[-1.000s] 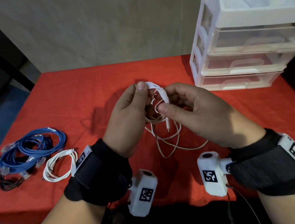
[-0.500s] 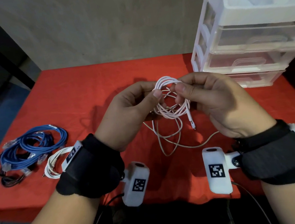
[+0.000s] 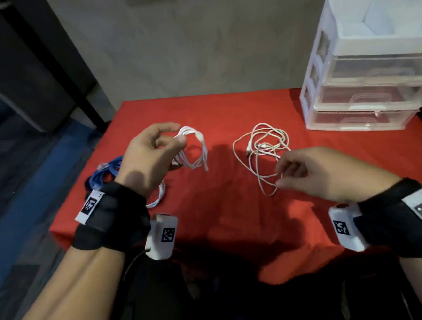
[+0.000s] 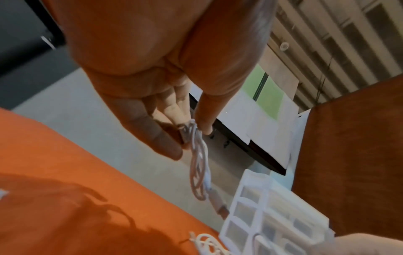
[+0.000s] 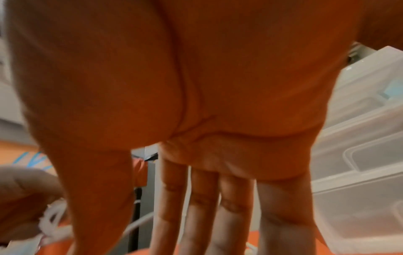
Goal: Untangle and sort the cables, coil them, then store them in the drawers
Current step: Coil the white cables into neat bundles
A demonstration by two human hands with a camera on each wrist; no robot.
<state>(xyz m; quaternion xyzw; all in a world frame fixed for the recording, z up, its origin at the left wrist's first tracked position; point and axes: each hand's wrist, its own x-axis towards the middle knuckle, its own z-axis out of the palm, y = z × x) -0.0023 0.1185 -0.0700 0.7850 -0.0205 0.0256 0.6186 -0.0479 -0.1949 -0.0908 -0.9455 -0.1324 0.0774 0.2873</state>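
This looks like a plain indoor room set up as a small work station, though whether home or office cannot be told. A table draped in red cloth stands against a bare beige wall across the upper frame. At upper right sits a white plastic drawer unit with clear drawers. The left wrist view shows slatted blinds at upper right.
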